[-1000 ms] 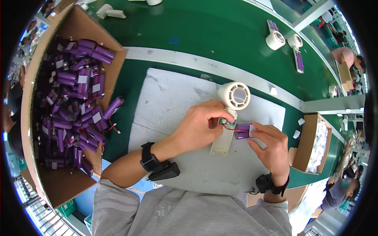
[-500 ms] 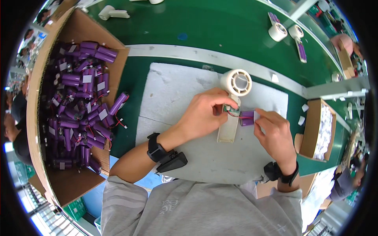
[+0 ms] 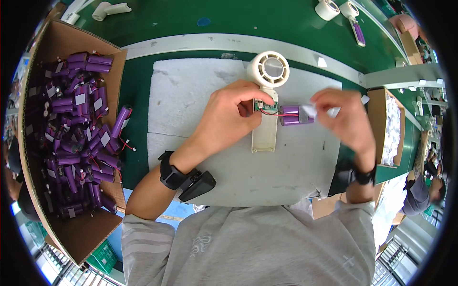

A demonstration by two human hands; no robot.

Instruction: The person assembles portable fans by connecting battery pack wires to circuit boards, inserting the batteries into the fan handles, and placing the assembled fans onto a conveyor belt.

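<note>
A cream handheld fan lies on a pale mat with its round head pointing away from me and its handle open. My left hand grips it at the neck, thumb and fingers around the green circuit board. Red and dark wires run from the board to a purple battery pack, which rests just right of the handle. A grey patch shows on the pack's right end. Beside that end my right hand, smeared by motion, pinches a small white paper piece.
At left stands a cardboard box heaped with purple battery packs. A smaller carton of white pieces is at right. Across a pale metal rail, more fan parts lie on the green bench. Other people are at the edges.
My right hand has moved up and right from the battery pack, with the white paper piece lifting from its end. My left hand keeps its hold on the fan; the whole view has shifted.
</note>
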